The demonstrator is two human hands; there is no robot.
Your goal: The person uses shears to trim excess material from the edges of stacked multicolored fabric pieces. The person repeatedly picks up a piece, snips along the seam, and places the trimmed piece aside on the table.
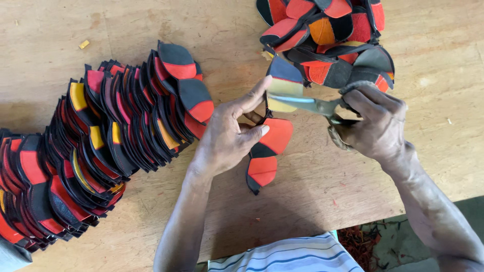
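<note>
My left hand (228,132) pinches a chain of stitched black, red and yellow fabric pieces (268,151) at the middle of the table. One yellow and black piece (284,86) sits above my thumb, and two red and black pieces hang below my fingers. My right hand (375,123) grips a pair of scissors (312,105) whose blades point left, across the yellow piece and toward my left thumb. The chain runs up into a loose heap of joined pieces (327,38) at the top.
A long overlapping row of cut fabric pieces (96,146) fills the left half of the wooden table (302,201). Red scraps (360,242) lie on the floor below the table's near edge. My striped shirt (287,257) shows at the bottom.
</note>
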